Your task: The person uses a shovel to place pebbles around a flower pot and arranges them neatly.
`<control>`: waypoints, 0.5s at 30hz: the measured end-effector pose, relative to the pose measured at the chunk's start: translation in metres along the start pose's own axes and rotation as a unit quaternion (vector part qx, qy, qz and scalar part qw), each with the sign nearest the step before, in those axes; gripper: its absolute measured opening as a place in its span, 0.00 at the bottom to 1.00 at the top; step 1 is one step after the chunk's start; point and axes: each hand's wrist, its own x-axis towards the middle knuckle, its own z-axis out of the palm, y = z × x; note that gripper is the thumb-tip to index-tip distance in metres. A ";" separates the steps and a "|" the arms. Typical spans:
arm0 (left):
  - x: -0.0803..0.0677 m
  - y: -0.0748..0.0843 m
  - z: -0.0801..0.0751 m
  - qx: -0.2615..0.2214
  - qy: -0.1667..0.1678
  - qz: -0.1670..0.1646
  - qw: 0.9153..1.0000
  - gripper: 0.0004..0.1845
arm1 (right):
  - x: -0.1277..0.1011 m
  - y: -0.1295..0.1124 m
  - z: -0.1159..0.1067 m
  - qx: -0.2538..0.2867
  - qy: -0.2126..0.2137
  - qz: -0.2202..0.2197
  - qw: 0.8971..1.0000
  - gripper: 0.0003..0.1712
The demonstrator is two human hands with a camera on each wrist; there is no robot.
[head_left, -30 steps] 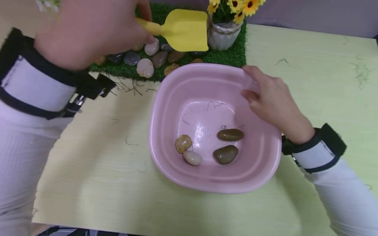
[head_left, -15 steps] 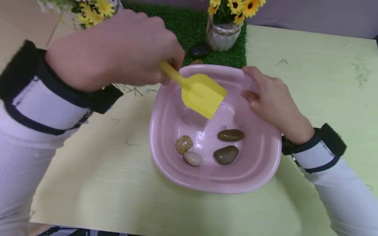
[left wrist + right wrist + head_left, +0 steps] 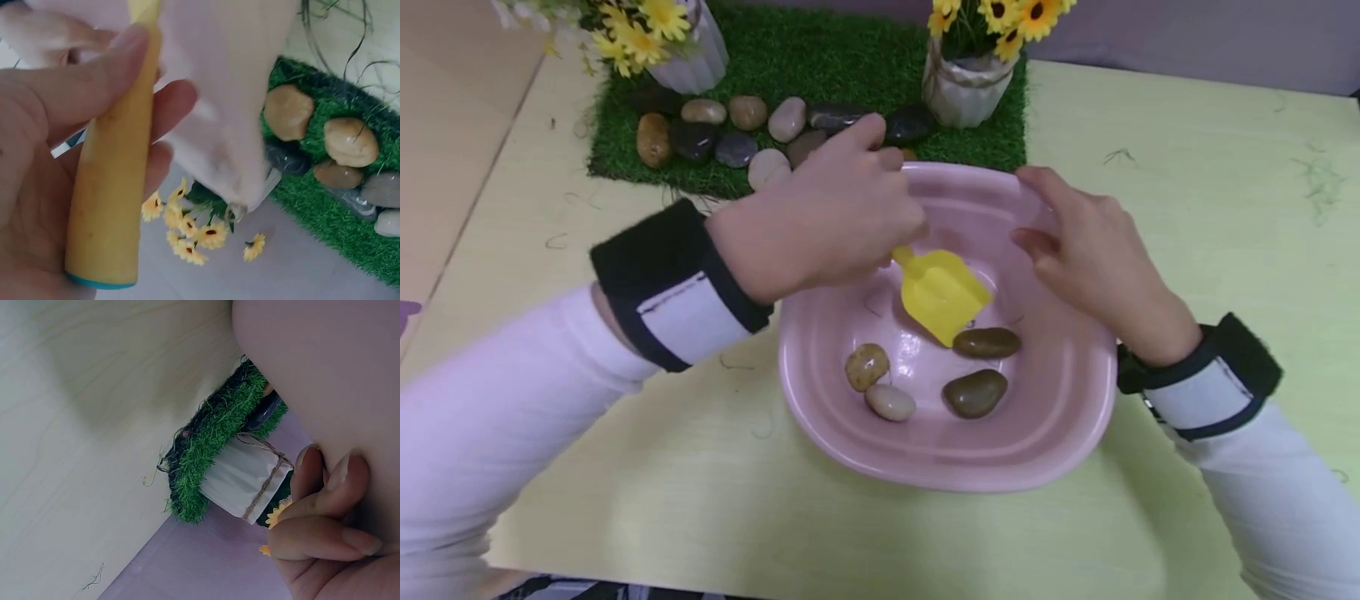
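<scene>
A pink plastic basin [image 3: 1060, 433] stands on the pale table and holds several smooth stones [image 3: 973, 393]. My left hand [image 3: 827, 225] grips the handle of a small yellow scoop [image 3: 942, 293], its blade angled down inside the basin just above a brown stone [image 3: 987, 342]. The left wrist view shows my fingers curled round the scoop's handle [image 3: 109, 206] beside the basin wall [image 3: 219, 94]. My right hand [image 3: 1078, 242] holds the basin's far right rim, fingers curled over the rim [image 3: 325, 369] in the right wrist view.
A green grass mat [image 3: 820, 58] lies beyond the basin, with a row of stones [image 3: 733, 125] and two white pots of yellow flowers [image 3: 970, 83]. Loose grass strands are scattered on the table [image 3: 1225, 150] at the right.
My left hand has come down from over the grass mat and lowered the scoop into the basin, close to the brown stone. The right hand stays on the rim.
</scene>
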 end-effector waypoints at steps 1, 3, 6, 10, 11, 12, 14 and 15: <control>0.001 0.001 0.003 0.012 0.015 0.001 1.000 0.07 | 0.000 0.000 0.000 -0.001 0.002 -0.001 1.000 0.30; 0.003 0.003 0.010 0.036 0.054 0.003 0.998 0.11 | -0.001 0.000 0.000 -0.002 0.006 -0.003 1.000 0.30; 0.005 0.003 0.020 0.071 0.104 0.005 0.992 0.16 | -0.001 0.000 0.000 -0.004 0.010 -0.005 1.000 0.29; 0.005 -0.001 0.031 0.088 0.121 0.023 0.988 0.13 | -0.001 -0.001 0.001 -0.001 0.006 -0.001 1.000 0.30; 0.005 -0.003 0.035 0.088 0.125 0.030 0.988 0.12 | 0.000 -0.001 0.002 0.001 0.004 0.001 1.000 0.30; 0.005 -0.004 0.039 0.083 0.126 0.036 0.988 0.12 | 0.000 -0.001 0.002 0.002 0.003 0.002 1.000 0.30; 0.005 -0.006 0.047 0.067 0.131 0.052 0.988 0.14 | 0.000 0.000 0.002 0.002 0.002 0.004 1.000 0.30; 0.006 -0.006 0.051 0.061 0.134 0.058 0.987 0.15 | 0.000 0.000 0.002 0.002 0.002 0.003 1.000 0.30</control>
